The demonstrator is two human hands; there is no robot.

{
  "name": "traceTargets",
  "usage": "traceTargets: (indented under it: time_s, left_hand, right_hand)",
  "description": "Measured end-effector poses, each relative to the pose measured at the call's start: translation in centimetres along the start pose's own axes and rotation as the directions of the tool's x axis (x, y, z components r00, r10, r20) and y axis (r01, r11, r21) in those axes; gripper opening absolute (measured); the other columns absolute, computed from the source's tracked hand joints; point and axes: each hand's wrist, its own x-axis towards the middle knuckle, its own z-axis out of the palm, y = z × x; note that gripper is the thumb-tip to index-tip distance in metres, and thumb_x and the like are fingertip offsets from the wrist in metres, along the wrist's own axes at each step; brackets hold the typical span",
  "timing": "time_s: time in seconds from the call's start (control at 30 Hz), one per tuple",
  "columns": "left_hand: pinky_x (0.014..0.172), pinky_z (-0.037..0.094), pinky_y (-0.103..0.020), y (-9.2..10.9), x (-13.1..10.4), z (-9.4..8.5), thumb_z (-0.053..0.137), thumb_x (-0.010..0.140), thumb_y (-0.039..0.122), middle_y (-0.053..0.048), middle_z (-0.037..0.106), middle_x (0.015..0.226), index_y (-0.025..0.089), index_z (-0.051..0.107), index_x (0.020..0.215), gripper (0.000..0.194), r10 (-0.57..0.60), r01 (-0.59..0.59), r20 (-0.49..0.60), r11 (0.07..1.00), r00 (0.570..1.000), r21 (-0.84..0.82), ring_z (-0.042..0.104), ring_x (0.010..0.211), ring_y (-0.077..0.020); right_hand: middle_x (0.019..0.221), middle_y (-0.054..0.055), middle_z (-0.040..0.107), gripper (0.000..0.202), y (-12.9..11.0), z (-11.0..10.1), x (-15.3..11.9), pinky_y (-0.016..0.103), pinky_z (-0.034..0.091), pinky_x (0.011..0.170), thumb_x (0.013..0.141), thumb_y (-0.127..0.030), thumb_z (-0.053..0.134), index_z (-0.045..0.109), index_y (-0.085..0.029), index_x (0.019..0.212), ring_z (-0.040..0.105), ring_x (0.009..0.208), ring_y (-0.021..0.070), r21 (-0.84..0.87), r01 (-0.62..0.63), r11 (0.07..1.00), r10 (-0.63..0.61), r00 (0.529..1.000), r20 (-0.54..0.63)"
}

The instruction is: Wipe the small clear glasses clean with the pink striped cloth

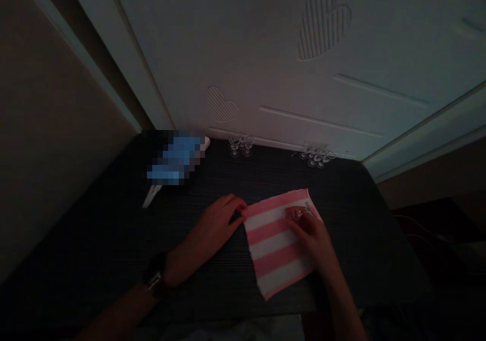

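A pink-and-white striped cloth [271, 245] lies spread on the dark table. At its upper left corner, the fingertips of my left hand [222, 218] are pinched on the cloth's edge; a dark watch is on that wrist. Over the upper right part of the cloth, my right hand [311, 235] has its fingers closed on a small clear glass [298, 213], which lies tilted on its side, partly hidden by the fingers. Its stem and foot point to the upper right.
Three small stemmed glasses [242, 145] stand by the wall at the back. Several more glasses [317, 156] stand clustered at the back right. A pixelated blue-screened device [176, 159] is propped at the left on the table [212, 300].
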Motion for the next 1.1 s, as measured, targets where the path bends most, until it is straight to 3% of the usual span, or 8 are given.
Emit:
traceTargets:
  time_s: [0.17, 0.3, 0.4, 0.57, 0.8, 1.1]
  left_hand:
    - [0.081, 0.046, -0.032, -0.5, 1.6, -0.2, 0.040, 0.091, 0.020, -0.003, 0.058, 0.098, 0.021, 0.059, 0.098, 0.020, 0.095, -0.096, 0.022, 0.992, 0.995, 0.082, 0.056, 0.090, -0.0176]
    - [0.077, 0.046, -0.032, -1.9, 2.2, -1.0, 0.041, 0.089, 0.018, -0.005, 0.057, 0.103, 0.020, 0.056, 0.103, 0.021, 0.062, -0.042, -0.097, 0.981, 0.993, 0.189, 0.057, 0.089, -0.0188]
    - [0.075, 0.047, -0.032, -2.1, 2.0, -1.1, 0.043, 0.089, 0.020, -0.004, 0.057, 0.102, 0.019, 0.057, 0.101, 0.018, 0.044, -0.018, -0.151, 0.985, 0.987, 0.170, 0.057, 0.086, -0.0182]
    - [0.073, 0.047, -0.030, -1.3, 1.5, -0.3, 0.045, 0.089, 0.025, -0.003, 0.056, 0.097, 0.020, 0.058, 0.097, 0.016, 0.084, -0.068, -0.114, 0.988, 0.990, 0.140, 0.057, 0.085, -0.0174]
    - [0.079, 0.045, -0.033, -1.4, 1.6, 0.1, 0.045, 0.090, 0.022, -0.004, 0.055, 0.096, 0.019, 0.058, 0.096, 0.015, 0.122, -0.097, -0.122, 0.977, 0.985, 0.190, 0.055, 0.089, -0.0189]
    - [0.078, 0.045, -0.032, -1.7, 1.8, 0.4, 0.048, 0.087, 0.017, -0.003, 0.056, 0.090, 0.019, 0.058, 0.089, 0.010, 0.114, -0.092, -0.135, 0.983, 0.984, 0.159, 0.055, 0.086, -0.0180]
  right_hand:
    - [0.105, 0.008, 0.066, 0.025, -0.5, 0.2, 0.9, 0.041, 0.048, 0.086, 0.078, -0.031, 0.060, 0.065, -0.021, 0.100, 0.061, 0.097, 0.0253, -0.036, 0.059, 0.998, -0.058, 0.998, 0.033]
    - [0.101, 0.007, 0.065, 0.024, -1.4, 0.2, 2.0, 0.037, 0.050, 0.079, 0.080, -0.030, 0.059, 0.062, -0.022, 0.102, 0.061, 0.086, 0.0209, -0.027, 0.115, 0.993, -0.114, 0.993, 0.014]
    - [0.100, 0.006, 0.063, 0.025, -2.3, 0.7, 2.7, 0.033, 0.050, 0.073, 0.080, -0.027, 0.058, 0.060, -0.022, 0.104, 0.061, 0.081, 0.0183, -0.002, 0.145, 0.989, -0.145, 0.989, 0.007]
    - [0.103, 0.006, 0.061, 0.030, -4.0, 2.9, 3.9, 0.030, 0.049, 0.071, 0.080, -0.020, 0.056, 0.055, -0.021, 0.111, 0.059, 0.080, 0.0164, -0.031, 0.226, 0.974, -0.222, 0.970, 0.097]
    - [0.093, 0.004, 0.060, 0.018, -5.6, 5.3, 5.0, 0.031, 0.044, 0.078, 0.080, -0.010, 0.053, 0.057, -0.020, 0.094, 0.056, 0.087, 0.0181, -0.149, 0.394, 0.907, -0.364, 0.912, 0.189]
    - [0.091, 0.004, 0.060, 0.014, -5.8, 6.5, 5.5, 0.032, 0.044, 0.080, 0.082, -0.011, 0.050, 0.058, -0.019, 0.092, 0.056, 0.087, 0.0179, -0.188, 0.425, 0.886, -0.372, 0.891, 0.262]
